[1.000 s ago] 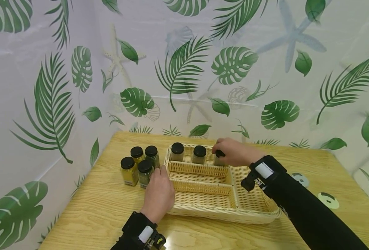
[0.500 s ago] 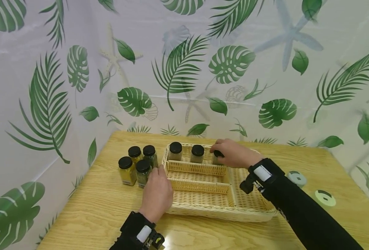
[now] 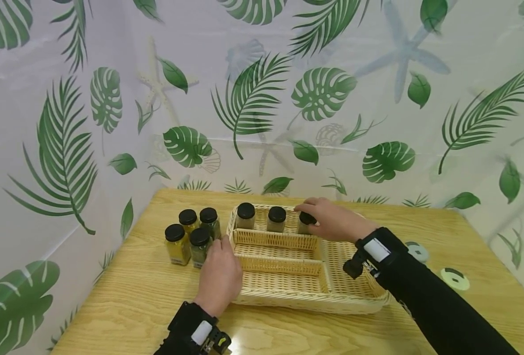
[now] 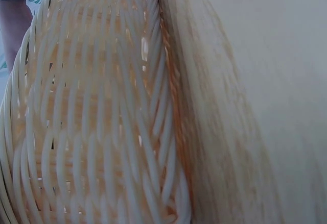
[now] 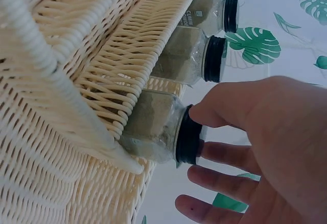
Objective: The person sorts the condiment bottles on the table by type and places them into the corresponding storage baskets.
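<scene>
In the head view, my right hand (image 3: pixel 333 219) is at the back compartment of the wicker basket (image 3: pixel 311 301). Its thumb and forefinger pinch the black lid of a spice jar (image 5: pixel 153 124), which stands upright in that compartment; the other fingers spread beside it. Left of this jar stand two more black-lidded spice jars, the middle jar (image 3: pixel 276 222) and the left jar (image 3: pixel 245 219). My left hand (image 3: pixel 219 276) holds the basket's left rim, its fingertips partly hidden. The left wrist view shows the basket's woven side (image 4: pixel 97 112) but not the hand.
Several spice jars (image 3: pixel 177 249) with yellow and green contents cluster on the wooden table (image 3: pixel 129 296) left of the basket. Two round discs, one greyish (image 3: pixel 417 251) and one pale green (image 3: pixel 455 279), lie to the right. A leaf-patterned sheet (image 3: pixel 262 108) hangs behind.
The jar's lid at my right hand has gone from slightly tilted to level, and more of it shows. The left hand keeps its place on the basket; the head view shifts slightly.
</scene>
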`<action>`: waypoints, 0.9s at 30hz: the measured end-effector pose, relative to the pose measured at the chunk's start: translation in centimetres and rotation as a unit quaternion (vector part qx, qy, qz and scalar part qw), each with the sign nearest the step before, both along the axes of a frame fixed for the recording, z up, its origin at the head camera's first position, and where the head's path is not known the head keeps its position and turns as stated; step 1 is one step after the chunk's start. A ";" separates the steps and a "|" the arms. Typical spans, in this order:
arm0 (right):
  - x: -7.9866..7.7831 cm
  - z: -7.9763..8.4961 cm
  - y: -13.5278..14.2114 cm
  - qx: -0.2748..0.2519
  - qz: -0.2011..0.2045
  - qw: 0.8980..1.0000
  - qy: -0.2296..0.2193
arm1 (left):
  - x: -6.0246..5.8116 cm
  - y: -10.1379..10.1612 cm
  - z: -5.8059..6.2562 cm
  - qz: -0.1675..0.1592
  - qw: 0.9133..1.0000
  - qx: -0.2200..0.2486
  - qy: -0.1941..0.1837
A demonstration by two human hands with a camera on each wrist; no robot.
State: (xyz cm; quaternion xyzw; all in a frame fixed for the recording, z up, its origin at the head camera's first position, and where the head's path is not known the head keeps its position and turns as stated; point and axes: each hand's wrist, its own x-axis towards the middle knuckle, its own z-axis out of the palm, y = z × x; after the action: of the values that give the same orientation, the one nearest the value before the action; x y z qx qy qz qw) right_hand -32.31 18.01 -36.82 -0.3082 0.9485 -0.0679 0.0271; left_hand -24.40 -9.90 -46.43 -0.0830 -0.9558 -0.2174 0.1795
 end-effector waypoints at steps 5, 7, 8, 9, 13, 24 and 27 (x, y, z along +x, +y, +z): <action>1.0 0.5 1.5 -0.002 -0.013 1.000 0.017 | 0.0 0.0 -0.1 -0.001 1.000 -0.001 -0.004; 1.4 0.8 2.3 -0.004 -0.015 1.000 0.027 | 0.0 0.0 -0.1 -0.001 1.000 -0.001 -0.005; 1.6 0.9 2.7 -0.006 -0.015 0.999 0.031 | 0.0 0.0 -0.1 -0.001 1.000 -0.001 -0.006; 1.8 1.1 3.2 -0.007 -0.018 0.999 0.034 | 0.0 0.0 -0.1 -0.001 1.000 0.000 -0.008; 2.5 1.5 5.2 -0.009 -0.026 0.999 0.035 | 0.1 0.0 0.0 -0.002 1.000 0.005 -0.005; 4.9 1.4 10.3 0.012 -0.105 0.994 0.007 | 0.1 -0.1 -1.0 -0.008 1.000 0.012 0.009; 5.6 1.3 11.3 0.016 -0.112 0.994 0.009 | 0.0 -0.1 -1.3 -0.005 1.000 0.015 0.016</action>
State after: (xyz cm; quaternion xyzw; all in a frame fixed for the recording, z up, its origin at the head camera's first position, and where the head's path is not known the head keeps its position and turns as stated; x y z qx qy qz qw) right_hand -26.73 29.35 -35.49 -0.1998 0.9783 -0.0524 0.0163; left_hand -24.38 -10.01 -47.73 -0.0885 -0.9491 -0.2312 0.1948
